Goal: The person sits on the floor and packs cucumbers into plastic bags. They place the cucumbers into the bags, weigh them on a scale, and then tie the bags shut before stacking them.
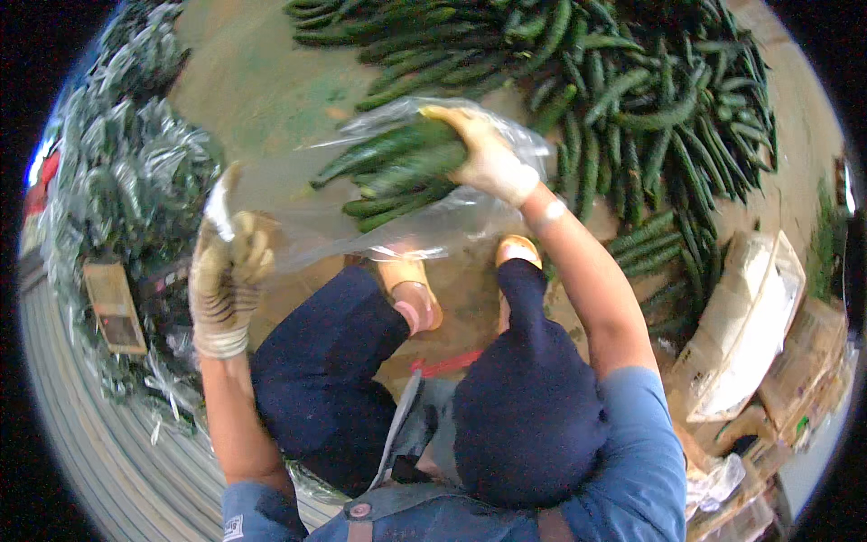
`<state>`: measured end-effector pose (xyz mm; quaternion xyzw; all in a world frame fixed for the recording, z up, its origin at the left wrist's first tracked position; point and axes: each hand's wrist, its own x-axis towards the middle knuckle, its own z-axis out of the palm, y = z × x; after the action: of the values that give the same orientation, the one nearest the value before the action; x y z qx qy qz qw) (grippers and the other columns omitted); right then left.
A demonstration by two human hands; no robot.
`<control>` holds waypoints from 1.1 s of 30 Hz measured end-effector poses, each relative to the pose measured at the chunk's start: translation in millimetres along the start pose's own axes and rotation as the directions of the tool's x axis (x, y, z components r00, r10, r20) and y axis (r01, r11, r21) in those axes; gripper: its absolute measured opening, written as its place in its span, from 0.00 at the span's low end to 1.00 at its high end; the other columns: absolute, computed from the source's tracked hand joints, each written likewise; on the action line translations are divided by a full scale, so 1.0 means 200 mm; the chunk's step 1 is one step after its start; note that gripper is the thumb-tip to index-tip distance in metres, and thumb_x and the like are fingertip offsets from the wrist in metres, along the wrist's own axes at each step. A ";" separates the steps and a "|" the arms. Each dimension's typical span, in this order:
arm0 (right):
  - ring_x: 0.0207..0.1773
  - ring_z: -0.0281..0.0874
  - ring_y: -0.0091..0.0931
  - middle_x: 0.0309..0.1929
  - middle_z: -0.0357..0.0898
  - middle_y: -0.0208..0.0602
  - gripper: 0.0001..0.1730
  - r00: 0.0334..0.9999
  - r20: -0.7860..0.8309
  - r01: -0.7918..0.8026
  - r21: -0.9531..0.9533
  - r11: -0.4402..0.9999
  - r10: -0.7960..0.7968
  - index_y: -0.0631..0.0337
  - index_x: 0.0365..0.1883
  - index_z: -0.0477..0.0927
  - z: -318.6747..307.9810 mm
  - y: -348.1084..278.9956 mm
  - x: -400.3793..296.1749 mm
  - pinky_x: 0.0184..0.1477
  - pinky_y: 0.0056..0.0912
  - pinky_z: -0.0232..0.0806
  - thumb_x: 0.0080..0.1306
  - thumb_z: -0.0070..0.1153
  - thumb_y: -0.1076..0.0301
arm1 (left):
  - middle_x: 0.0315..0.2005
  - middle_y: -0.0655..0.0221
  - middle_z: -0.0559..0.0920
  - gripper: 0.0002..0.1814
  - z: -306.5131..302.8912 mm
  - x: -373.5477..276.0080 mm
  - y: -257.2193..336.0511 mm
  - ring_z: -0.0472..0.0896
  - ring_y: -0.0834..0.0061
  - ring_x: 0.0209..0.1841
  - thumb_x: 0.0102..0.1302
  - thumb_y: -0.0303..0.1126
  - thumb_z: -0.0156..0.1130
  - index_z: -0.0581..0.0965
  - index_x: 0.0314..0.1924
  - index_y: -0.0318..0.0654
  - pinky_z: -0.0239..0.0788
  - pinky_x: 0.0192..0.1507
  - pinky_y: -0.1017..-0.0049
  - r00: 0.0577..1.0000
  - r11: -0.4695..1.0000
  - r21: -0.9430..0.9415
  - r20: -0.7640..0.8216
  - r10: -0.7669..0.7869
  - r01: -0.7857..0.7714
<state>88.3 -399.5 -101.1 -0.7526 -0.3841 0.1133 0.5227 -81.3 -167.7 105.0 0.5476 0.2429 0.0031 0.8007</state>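
Observation:
My right hand (484, 152), in a pale work glove, grips the right end of a bunch of several cucumbers (406, 162). A clear plastic bag (318, 223) surrounds the bunch and reaches left to my other hand; motion blurs parts of it. My left hand (234, 264), in a glove with dark stripes at the wrist, has its fingers curled on the open end of the bag. Whether my right hand is wholly inside the plastic, I cannot tell.
Loose cucumbers (637, 101) form a large pile at the top and right. Bagged cucumbers (129, 162) are heaped on the left, with a cardboard piece (115, 308) on them. At the right stands an open carton (731, 332). My sandalled feet are below the bag.

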 end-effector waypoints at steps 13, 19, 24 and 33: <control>0.53 0.71 0.25 0.52 0.74 0.35 0.24 0.484 -0.739 -0.311 0.355 0.881 0.469 0.61 0.55 0.72 -0.28 0.09 -0.81 0.58 0.29 0.64 0.58 0.58 0.76 | 0.60 0.62 0.69 0.33 -0.06 -0.07 -0.06 0.69 0.71 0.60 0.63 0.37 0.57 0.62 0.66 0.32 0.60 0.61 0.75 0.985 0.893 0.415 -0.078 -0.156 0.175; 0.31 0.74 0.29 0.33 0.73 0.33 0.19 -0.347 -0.583 -0.589 0.745 0.313 0.735 0.60 0.44 0.72 -0.50 0.73 -1.99 0.35 0.36 0.70 0.58 0.63 0.64 | 0.59 0.62 0.71 0.36 -0.16 -0.06 -0.08 0.68 0.69 0.61 0.60 0.45 0.58 0.66 0.62 0.28 0.53 0.65 0.71 0.983 0.763 0.622 -0.073 -0.170 0.178; 0.28 0.73 0.32 0.31 0.72 0.36 0.23 -0.457 -0.255 -0.622 0.777 -0.101 0.852 0.61 0.43 0.72 -0.48 0.66 -1.81 0.30 0.40 0.70 0.56 0.65 0.58 | 0.59 0.60 0.71 0.35 -0.13 -0.07 -0.06 0.67 0.68 0.62 0.60 0.44 0.58 0.66 0.62 0.28 0.52 0.65 0.69 0.978 0.725 0.660 -0.075 -0.197 0.197; 0.29 0.73 0.29 0.34 0.78 0.39 0.24 -0.330 -0.434 -0.215 0.899 0.381 0.838 0.68 0.41 0.75 -0.35 0.59 -1.95 0.33 0.31 0.68 0.59 0.60 0.54 | 0.58 0.60 0.72 0.33 -0.16 -0.07 -0.07 0.68 0.68 0.61 0.61 0.43 0.58 0.66 0.61 0.28 0.52 0.65 0.68 0.978 0.676 0.713 -0.071 -0.194 0.186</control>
<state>-83.0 -738.9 -264.5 -0.5343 0.5388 -0.0698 0.6476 -110.6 -148.4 89.7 0.7874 0.2764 -0.1778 0.5216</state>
